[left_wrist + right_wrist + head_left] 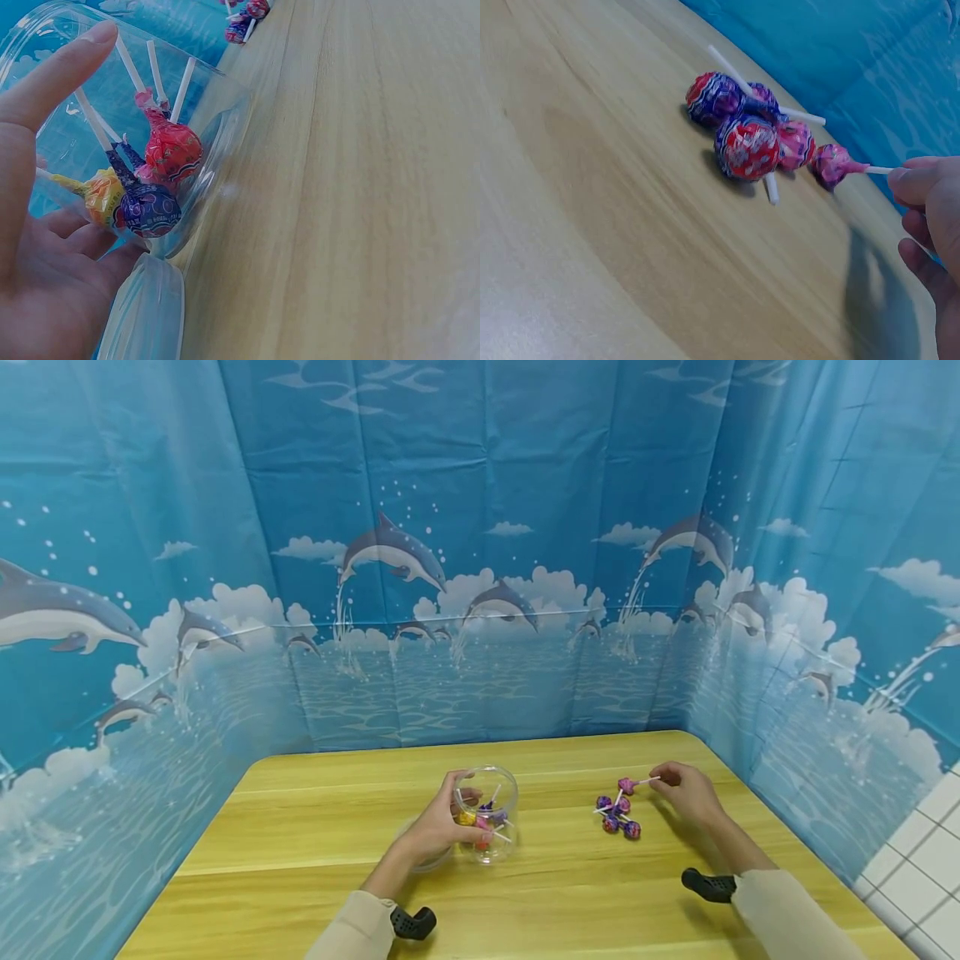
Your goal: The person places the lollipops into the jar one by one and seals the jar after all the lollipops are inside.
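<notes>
A clear plastic jar (487, 777) stands on the table, and my left hand (438, 827) grips it around the side. Several wrapped lollipops lie inside, among them a red one (174, 150), a dark blue one (151, 208) and a yellow one (103, 196). My right hand (690, 793) pinches the white stick of a pink lollipop (831, 165) between thumb and forefinger. Beside that one, several purple and red lollipops (748, 148) lie in a loose pile on the wood, their sticks pointing different ways.
A round clear lid (146, 311) lies on the table next to the jar, partly behind my left hand. The wooden table (300, 827) ends at a blue dolphin-print curtain (480, 685) at the back and sides. White tiles (922, 843) show at the far right.
</notes>
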Tool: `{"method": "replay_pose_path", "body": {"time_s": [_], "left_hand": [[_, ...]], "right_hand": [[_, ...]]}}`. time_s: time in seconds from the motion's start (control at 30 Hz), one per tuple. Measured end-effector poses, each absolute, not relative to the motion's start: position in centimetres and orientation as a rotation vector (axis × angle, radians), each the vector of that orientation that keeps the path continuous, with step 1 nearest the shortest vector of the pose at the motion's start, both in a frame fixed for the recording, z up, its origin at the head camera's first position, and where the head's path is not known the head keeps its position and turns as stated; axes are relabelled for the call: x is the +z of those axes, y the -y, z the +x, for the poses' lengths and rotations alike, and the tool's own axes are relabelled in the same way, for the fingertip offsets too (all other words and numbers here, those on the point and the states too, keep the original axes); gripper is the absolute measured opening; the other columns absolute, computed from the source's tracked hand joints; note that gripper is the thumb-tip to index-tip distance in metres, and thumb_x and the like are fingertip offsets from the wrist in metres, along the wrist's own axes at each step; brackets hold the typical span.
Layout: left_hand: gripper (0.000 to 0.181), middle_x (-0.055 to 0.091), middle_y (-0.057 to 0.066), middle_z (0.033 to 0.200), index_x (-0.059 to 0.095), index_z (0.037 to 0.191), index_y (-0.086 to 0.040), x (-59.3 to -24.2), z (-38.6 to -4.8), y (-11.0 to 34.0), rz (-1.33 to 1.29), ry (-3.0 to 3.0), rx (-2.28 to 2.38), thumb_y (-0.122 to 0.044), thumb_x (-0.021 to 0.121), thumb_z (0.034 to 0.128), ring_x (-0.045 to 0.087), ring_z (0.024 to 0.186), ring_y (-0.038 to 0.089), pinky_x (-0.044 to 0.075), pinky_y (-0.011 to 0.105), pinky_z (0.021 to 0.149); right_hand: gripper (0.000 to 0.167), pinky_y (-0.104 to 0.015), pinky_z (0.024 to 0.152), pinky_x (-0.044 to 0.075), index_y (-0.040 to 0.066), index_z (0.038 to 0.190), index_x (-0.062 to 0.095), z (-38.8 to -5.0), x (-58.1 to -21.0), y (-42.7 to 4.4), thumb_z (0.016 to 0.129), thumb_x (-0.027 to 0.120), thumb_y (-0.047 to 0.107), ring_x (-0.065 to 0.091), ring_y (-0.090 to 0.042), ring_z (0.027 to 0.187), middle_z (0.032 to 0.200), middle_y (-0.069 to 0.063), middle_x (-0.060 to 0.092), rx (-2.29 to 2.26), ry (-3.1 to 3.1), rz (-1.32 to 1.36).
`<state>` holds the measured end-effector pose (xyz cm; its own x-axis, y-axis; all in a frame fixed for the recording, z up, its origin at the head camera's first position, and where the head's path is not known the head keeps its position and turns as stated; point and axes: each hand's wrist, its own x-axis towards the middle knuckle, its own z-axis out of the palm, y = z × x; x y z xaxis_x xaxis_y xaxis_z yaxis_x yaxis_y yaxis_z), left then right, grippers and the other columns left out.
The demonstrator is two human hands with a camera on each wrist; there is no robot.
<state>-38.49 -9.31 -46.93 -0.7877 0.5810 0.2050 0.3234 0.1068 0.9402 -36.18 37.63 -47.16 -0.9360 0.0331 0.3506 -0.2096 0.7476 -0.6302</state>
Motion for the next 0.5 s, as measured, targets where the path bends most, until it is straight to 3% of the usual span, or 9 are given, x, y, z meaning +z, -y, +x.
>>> {"method": "replay_pose_path", "body": {"time_s": [0.2, 0.5], "left_hand": [[0.095, 0.043, 0.027, 0.149, 0.024, 0.159, -0.018, -46.9, -38.45, 9.33, 0.896, -2.157, 1.747, -0.015, 0.086, 0.0873, 0.043, 0.138, 0.041, 0.039, 0.055, 0.11], [0.094, 0.043, 0.027, 0.149, 0.024, 0.159, -0.019, -46.82, -38.4, 9.3, 0.908, -2.148, 1.75, -0.012, 0.085, 0.0878, 0.042, 0.139, 0.043, 0.039, 0.054, 0.11]], "right_hand": [[0.017, -0.041, 0.074, 0.052, -0.001, 0.109, 0.07, -35.84, -47.76, -37.58, 0.104, 0.066, 0.015, 0.063, -0.029, 0.091, 0.099, -0.011, 0.07, 1.005, 2.601, 0.065], [0.019, -0.037, 0.073, 0.054, -0.003, 0.109, 0.067, -35.82, -48.16, -36.96, 0.104, 0.063, 0.015, 0.067, -0.039, 0.099, 0.106, -0.02, 0.073, 1.166, 2.566, -0.081]]}}
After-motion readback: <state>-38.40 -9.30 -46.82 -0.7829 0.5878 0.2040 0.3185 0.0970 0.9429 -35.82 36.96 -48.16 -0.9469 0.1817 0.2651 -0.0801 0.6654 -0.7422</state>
